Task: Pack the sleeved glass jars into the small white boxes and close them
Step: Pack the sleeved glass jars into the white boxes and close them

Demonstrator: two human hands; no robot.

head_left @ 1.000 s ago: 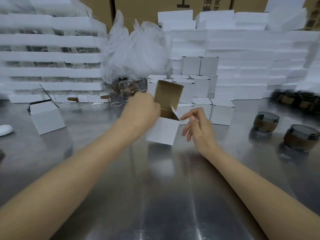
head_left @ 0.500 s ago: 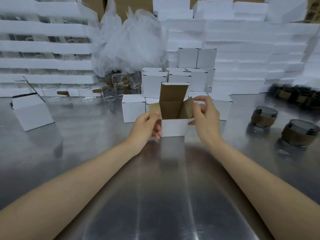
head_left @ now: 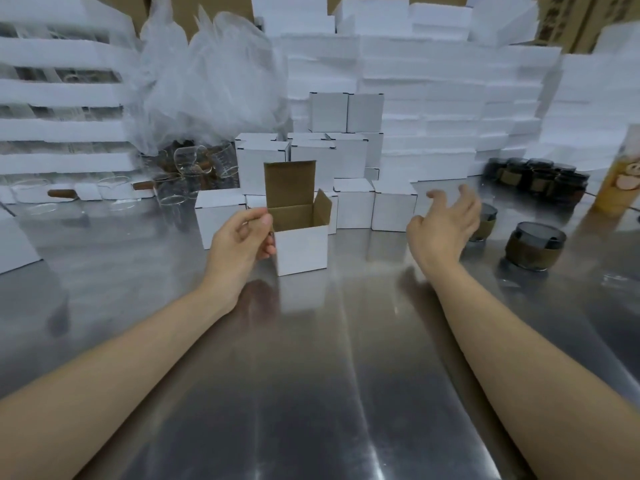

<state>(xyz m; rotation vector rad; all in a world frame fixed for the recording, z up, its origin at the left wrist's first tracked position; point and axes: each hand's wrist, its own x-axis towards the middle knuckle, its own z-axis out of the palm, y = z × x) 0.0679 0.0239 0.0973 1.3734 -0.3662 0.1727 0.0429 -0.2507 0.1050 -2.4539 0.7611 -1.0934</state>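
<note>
Shiny steel tabletop (head_left: 311,393), super reflective. Smack in the middle: open white box (head_left: 302,249), upright, lid flap up, brown inside. Right behind it, rows of closed white boxes (head_left: 393,211), some stacked. Off to its right, brown-sleeved jar (head_left: 533,249), second jar (head_left: 485,225) a bit further back, then a dark bunch of jars (head_left: 540,181) way back right. Back left of the box, clear glass cups (head_left: 173,199), a few tipped over.
</note>
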